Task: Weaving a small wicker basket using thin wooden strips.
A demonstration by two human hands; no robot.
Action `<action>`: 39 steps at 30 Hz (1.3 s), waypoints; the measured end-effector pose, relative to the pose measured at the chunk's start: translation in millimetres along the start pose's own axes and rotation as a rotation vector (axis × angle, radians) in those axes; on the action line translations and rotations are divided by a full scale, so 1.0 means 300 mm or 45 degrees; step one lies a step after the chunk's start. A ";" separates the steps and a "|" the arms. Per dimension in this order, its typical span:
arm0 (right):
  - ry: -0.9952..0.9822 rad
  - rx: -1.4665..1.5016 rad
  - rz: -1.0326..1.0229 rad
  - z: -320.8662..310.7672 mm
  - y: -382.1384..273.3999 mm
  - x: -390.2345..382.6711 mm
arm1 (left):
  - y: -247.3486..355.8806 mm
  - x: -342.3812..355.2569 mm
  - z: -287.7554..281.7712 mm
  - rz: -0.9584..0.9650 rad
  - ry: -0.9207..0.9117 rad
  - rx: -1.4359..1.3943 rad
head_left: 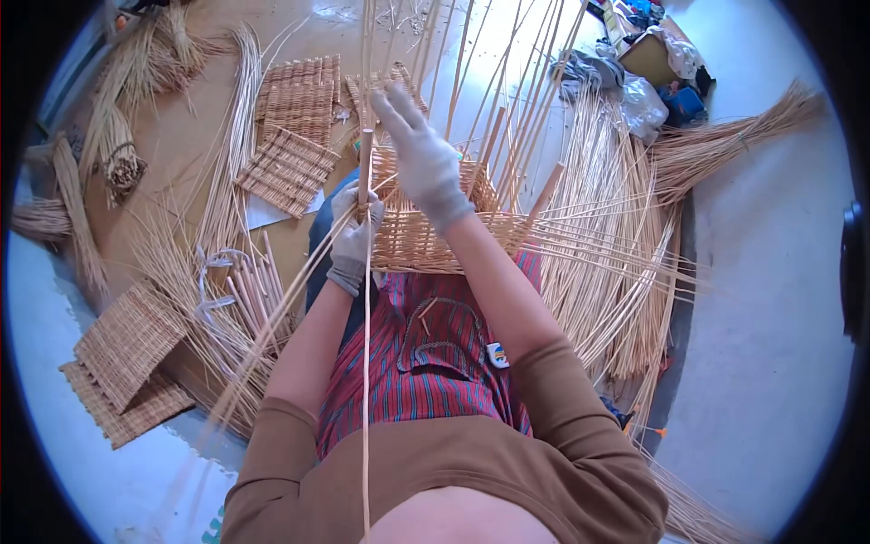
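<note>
A half-woven rectangular wicker basket (412, 247) rests on my lap, with long upright canes (471, 63) rising from its far side. Thicker wooden sticks stand at its corners. My left hand (355, 231), in a grey-white glove, is closed round the near left corner, by the corner stick (365, 168) and the strands there. One long pale strand (366, 390) runs from that corner down across my front. Over the basket, my gloved right hand (417, 159) is raised with its fingers stretched out, holding nothing that I can see. The inside of the basket is partly hidden behind it.
Woven square panels (288, 170) lie on the floor at the far left, and more panels (131, 344) at the near left. Cut sticks (258, 288) sit beside my left forearm. A wide spread of loose canes (607, 227) covers the right, with plastic bags (642, 104) beyond.
</note>
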State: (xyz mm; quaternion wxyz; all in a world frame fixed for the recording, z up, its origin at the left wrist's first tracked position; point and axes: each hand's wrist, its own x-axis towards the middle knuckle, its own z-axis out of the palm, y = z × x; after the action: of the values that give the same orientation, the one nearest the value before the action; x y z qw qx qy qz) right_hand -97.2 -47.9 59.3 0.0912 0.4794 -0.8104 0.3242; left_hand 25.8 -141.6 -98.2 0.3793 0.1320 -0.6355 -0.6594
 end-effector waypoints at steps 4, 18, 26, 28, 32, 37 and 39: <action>0.019 0.020 -0.095 0.025 0.066 0.112 | -0.008 0.000 0.023 0.030 0.077 0.063; 0.462 -0.077 -0.679 -0.083 0.000 0.192 | 0.016 -0.009 0.056 0.245 0.298 0.303; 0.342 0.813 -0.130 -0.025 0.116 0.387 | 0.019 -0.015 0.079 0.314 0.405 0.462; 0.405 0.363 -0.061 -0.025 0.127 0.385 | 0.015 -0.012 0.080 0.318 0.403 0.677; 0.259 -0.279 0.051 -0.035 0.135 0.365 | 0.005 0.002 0.071 0.270 0.291 0.336; 0.326 -0.342 0.078 -0.007 0.130 0.338 | -0.008 -0.006 0.043 -0.044 0.192 0.005; 0.470 -0.323 0.105 0.010 0.116 0.326 | -0.013 -0.006 0.034 -0.014 0.183 0.103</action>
State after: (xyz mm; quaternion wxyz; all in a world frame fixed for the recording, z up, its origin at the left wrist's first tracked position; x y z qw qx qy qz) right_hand -177.0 -108.3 86.8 0.2843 0.3632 -0.8331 0.3054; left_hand 18.9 -133.3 -100.6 0.4146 0.1977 -0.6321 -0.6241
